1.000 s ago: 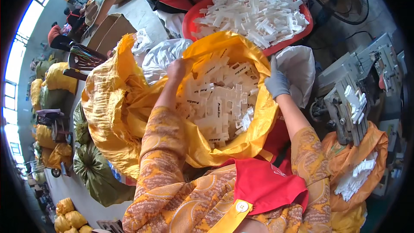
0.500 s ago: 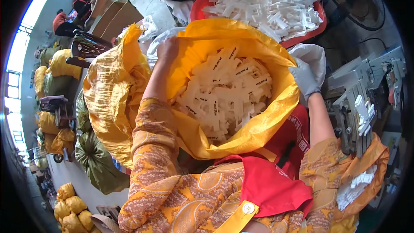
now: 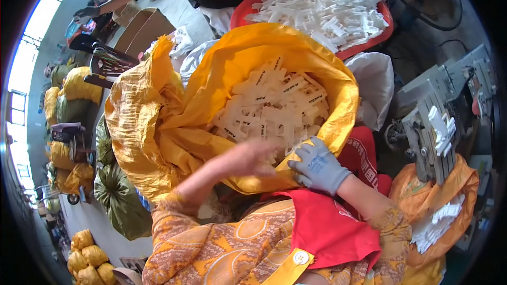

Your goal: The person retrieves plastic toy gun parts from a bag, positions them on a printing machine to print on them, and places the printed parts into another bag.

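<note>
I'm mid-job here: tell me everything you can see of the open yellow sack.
The open yellow sack looks like thin, slightly shiny plastic, with creased walls and a wide, roughly round mouth facing the camera. Many flat, whitish pieces with dark marks lie jumbled inside. The gloved right hand lies over its near rim, toward the right; the bare left hand is blurred above its near side, contact unclear. A red tub stands beyond it. Its base is hidden.
</note>
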Motion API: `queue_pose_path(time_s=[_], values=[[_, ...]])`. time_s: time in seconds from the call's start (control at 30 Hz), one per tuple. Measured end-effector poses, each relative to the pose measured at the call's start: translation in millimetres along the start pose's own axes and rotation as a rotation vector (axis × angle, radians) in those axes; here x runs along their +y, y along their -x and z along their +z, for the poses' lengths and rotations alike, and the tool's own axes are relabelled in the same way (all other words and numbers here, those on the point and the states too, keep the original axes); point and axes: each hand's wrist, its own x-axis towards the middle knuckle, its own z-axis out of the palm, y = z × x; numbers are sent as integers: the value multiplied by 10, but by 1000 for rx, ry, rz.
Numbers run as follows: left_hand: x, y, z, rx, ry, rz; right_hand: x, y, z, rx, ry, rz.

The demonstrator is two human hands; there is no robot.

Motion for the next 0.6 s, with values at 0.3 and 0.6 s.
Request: queue_pose_path(time_s=[0.3, 0.6], values=[[262, 21, 417, -526, -440, -167, -108, 303, 251, 410, 96, 146], [783, -2592, -293, 198, -954, 106, -371, 1845, -168, 746, 27, 540]])
